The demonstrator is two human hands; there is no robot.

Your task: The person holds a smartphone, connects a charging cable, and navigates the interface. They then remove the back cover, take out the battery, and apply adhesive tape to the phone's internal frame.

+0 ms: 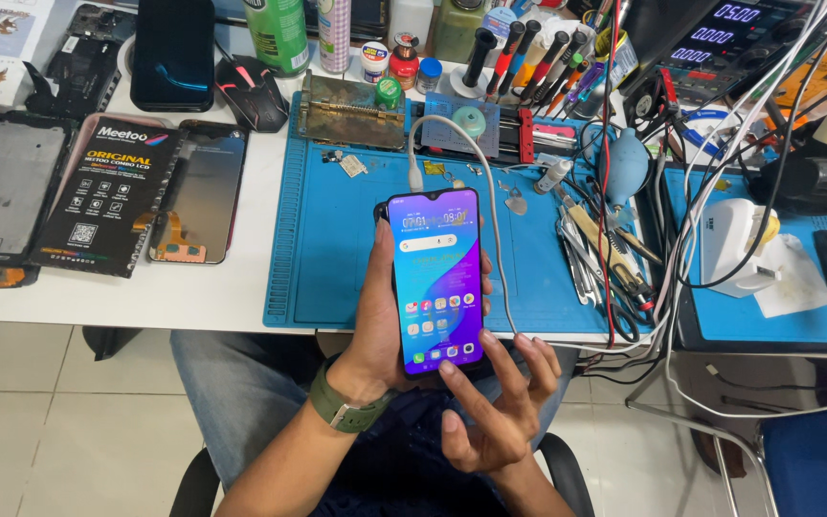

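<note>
My left hand (372, 325) holds a smartphone (436, 278) upright over the front edge of the blue work mat (337, 249). Its screen is lit and shows a purple and blue home page with rows of app icons. My right hand (502, 402) is just below the phone, fingers spread, with one fingertip near the screen's bottom edge. A white cable (485, 191) loops from the mat past the phone's right side. An olive watch strap (342, 407) is on my left wrist.
Tweezers and hand tools (591, 254) lie on the mat's right. A black box (107, 196), loose phone screens (198, 191) and frames (2, 187) lie at left. Bottles, a screwdriver rack (528, 57), a power supply (720, 38) and tangled wires stand behind.
</note>
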